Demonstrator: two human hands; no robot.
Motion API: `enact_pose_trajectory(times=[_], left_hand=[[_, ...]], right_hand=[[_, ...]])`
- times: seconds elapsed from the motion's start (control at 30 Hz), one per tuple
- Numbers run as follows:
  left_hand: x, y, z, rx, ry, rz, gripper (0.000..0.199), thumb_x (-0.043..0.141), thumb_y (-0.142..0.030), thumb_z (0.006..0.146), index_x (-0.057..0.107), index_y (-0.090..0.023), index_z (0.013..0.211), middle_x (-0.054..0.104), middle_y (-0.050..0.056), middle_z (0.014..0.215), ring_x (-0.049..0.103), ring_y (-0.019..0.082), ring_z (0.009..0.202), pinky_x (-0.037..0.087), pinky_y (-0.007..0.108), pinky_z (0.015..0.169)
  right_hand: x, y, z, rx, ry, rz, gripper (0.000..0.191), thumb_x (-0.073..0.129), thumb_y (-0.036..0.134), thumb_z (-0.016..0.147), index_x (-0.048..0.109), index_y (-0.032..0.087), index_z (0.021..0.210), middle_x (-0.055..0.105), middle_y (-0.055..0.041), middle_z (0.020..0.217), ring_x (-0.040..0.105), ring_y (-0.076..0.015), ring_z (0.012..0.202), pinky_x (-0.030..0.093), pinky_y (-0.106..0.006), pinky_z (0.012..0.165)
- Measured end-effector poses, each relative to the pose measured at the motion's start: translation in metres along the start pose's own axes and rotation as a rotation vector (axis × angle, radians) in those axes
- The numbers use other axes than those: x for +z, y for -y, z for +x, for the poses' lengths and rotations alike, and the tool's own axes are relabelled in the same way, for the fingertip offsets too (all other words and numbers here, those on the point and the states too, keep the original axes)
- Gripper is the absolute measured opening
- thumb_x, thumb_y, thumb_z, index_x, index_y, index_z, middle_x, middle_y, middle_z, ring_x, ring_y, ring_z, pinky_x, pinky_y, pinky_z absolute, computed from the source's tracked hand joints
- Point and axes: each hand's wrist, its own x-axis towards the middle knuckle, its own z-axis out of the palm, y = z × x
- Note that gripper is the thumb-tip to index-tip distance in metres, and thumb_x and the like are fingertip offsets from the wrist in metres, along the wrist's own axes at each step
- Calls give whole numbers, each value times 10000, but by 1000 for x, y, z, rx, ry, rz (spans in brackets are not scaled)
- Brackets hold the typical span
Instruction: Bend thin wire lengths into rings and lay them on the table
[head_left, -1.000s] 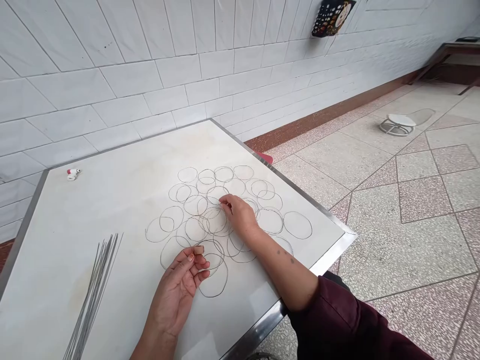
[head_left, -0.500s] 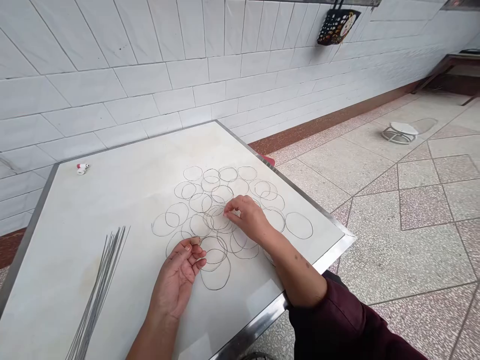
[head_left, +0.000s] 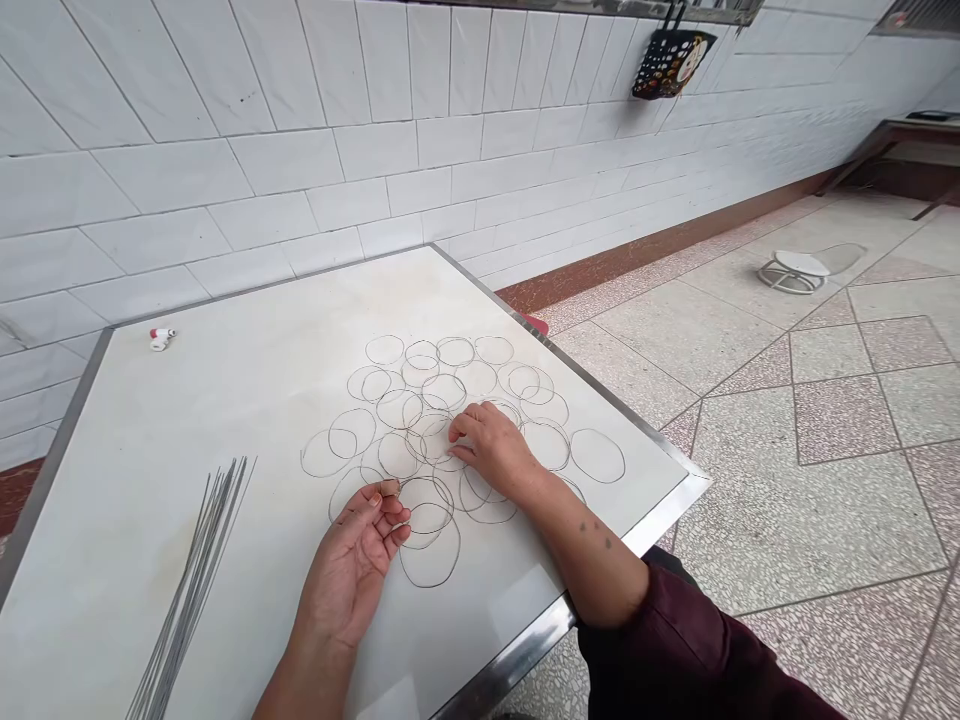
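Note:
Many thin, dark wire rings (head_left: 598, 456) lie spread and overlapping on the white tabletop. My left hand (head_left: 356, 565) is palm up at the near side of the rings. Its thumb and index finger pinch a thin wire ring (head_left: 454, 505) at the fingertips; its outline mixes with the rings beneath. My right hand (head_left: 491, 447) hovers palm down over the middle of the rings. A small gap shows between its thumb and index finger, and I make out nothing held there. Its other fingers are partly hidden. Left of my hands lies a bundle of straight grey wires (head_left: 193, 580).
The table (head_left: 247, 370) has a metal edge and its far side meets a white tiled wall (head_left: 300, 160). A small red and white object (head_left: 160, 339) sits at the far left corner. A dark patterned bag (head_left: 671, 62) hangs on the wall. A low white stool (head_left: 795, 270) stands on the floor.
My right hand has shifted slightly down, its thumb and index finger a little farther apart. My left hand keeps its pinch nearly in place. The view has tilted up slightly.

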Motion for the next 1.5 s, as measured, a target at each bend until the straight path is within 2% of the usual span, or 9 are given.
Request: enact_pose_trajectory(times=[0.3,0.43,0.53,0.63,0.77,0.9,1.0,1.23,1.5], left_hand=[[-5,2,6,31,19,16,240,730,-312,777,731,-161,964,638,34,858,610,157,831,516,275,756],[-4,-2,7,247,-25,66,249,750,-325,755,720,-175,952,646,26,831,618,157,831,509,274,758],[-10,-7,-9,452,-114,135,245,744,-345,758,712,-192,947,659,14,812,624,158,812,507,294,786],[-34,-9,-39,573,-238,299,255,708,-398,788,705,-213,964,677,9,816,637,179,821,502,348,848],[-91,-9,-79,648,-591,670,321,694,-434,769,700,-234,1020,714,27,942,640,211,851,498,359,818],[-140,-14,-107,622,-905,980,363,629,-429,795,643,-254,1112,719,23,996,612,194,711,490,355,713],[-159,-17,-120,591,-968,1230,357,559,-372,848,582,-231,1175,719,32,946,641,212,739,485,361,722],[-162,-4,-124,588,-966,1439,300,546,-301,878,571,-225,1167,722,38,898,650,264,931,489,384,781],[-148,-23,-53,710,-752,1685,334,506,-102,897,608,-193,1202,720,99,997,628,260,1008,509,377,851]], right_hand=[[-2,5,2,64,-99,36,116,670,103,837,610,202,834,606,-37,875,521,-192,835,435,-290,683],[-21,26,-5,93,-162,149,79,613,140,889,600,218,898,608,-29,931,563,-175,861,448,-262,660],[-34,49,-31,83,-125,258,58,585,165,908,602,219,895,609,-15,905,563,-136,742,450,-250,629],[-31,68,-78,-31,36,396,53,584,179,911,619,218,907,607,-5,877,576,-123,730,469,-238,660],[-8,76,-137,-143,253,512,52,599,173,904,639,203,897,598,-12,869,578,-114,721,464,-213,648],[6,72,-157,-119,213,561,60,598,196,911,636,193,865,592,-21,824,580,-143,761,467,-240,685],[12,71,-155,-88,180,510,95,592,213,914,622,195,825,587,-16,788,572,-155,742,458,-262,678],[21,73,-158,-101,77,391,90,536,181,920,585,202,847,580,-20,792,576,-157,700,468,-276,649],[25,74,-161,-157,17,309,106,508,217,949,570,217,863,587,-14,796,585,-151,664,474,-266,617]])
